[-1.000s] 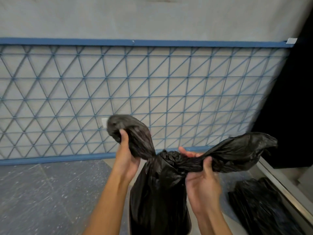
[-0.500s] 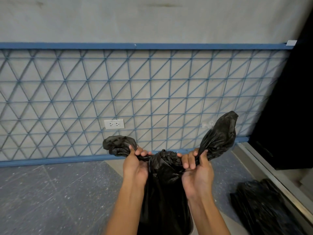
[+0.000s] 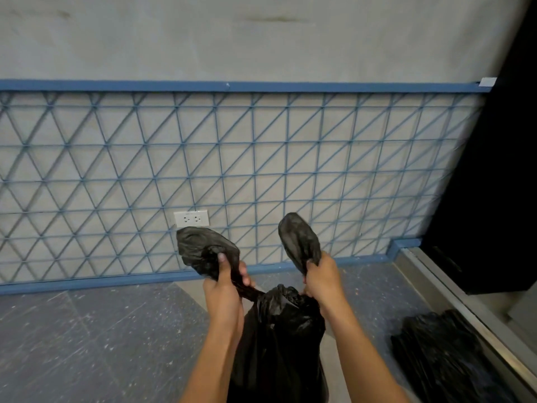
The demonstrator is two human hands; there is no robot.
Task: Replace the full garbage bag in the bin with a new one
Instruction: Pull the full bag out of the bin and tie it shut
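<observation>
A full black garbage bag (image 3: pixel 279 344) hangs in front of me between my forearms, its neck bunched into a knot at the top. My left hand (image 3: pixel 223 289) is closed around the bag's left ear, whose loose end sticks up above my thumb. My right hand (image 3: pixel 321 279) grips the right ear, which stands upright above my fist. Both ears are pulled apart from the knot. The bin is not in view.
A second black bag (image 3: pixel 441 359) lies on the floor at lower right beside a metal threshold (image 3: pixel 465 312). Straight ahead, a blue wire grille (image 3: pixel 261 170) covers the wall, with a white socket (image 3: pixel 191 218) behind it. A dark opening (image 3: pixel 494 170) stands at the right.
My hands have drawn the two ears tight around the bag's neck. The right ear swung from lying out sideways to standing upright, and the view tilted down slightly.
</observation>
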